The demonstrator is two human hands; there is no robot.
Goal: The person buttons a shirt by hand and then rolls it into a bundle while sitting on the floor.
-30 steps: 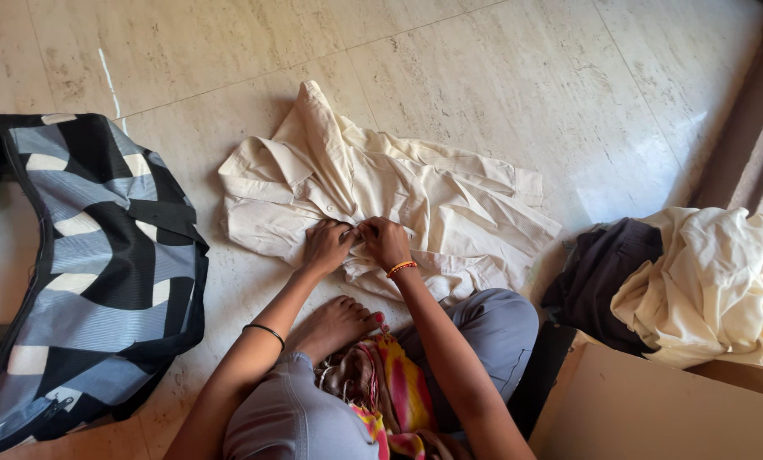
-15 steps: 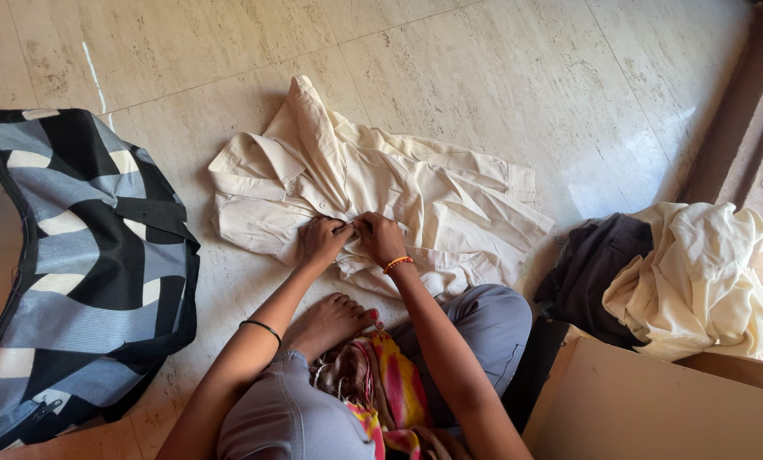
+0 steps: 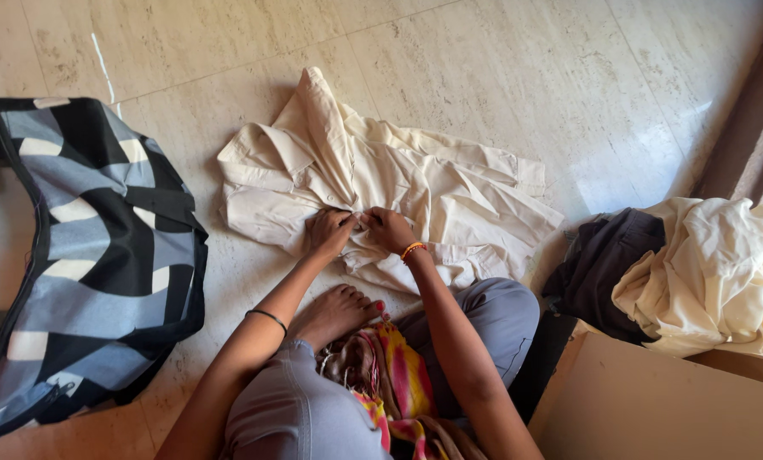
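A cream shirt (image 3: 415, 187) lies crumpled on the pale stone floor, collar toward the left. My left hand (image 3: 328, 232) and my right hand (image 3: 389, 228) meet at the shirt's front placket, fingers pinched on the fabric close together. An orange bracelet circles my right wrist and a thin black bangle my left forearm. I sit cross-legged in grey trousers, one bare foot (image 3: 339, 311) just below the shirt.
A large open duffel bag (image 3: 100, 247) in black, grey and cream stands at the left. At the right lies a pile of dark cloth (image 3: 607, 264) and cream cloth (image 3: 714, 273). A brown cardboard box (image 3: 654, 400) sits at the lower right. A colourful scarf (image 3: 394, 383) rests on my lap.
Both hands stay pinched on the shirt front at the same spot, shifting only slightly. The view has drifted a little.
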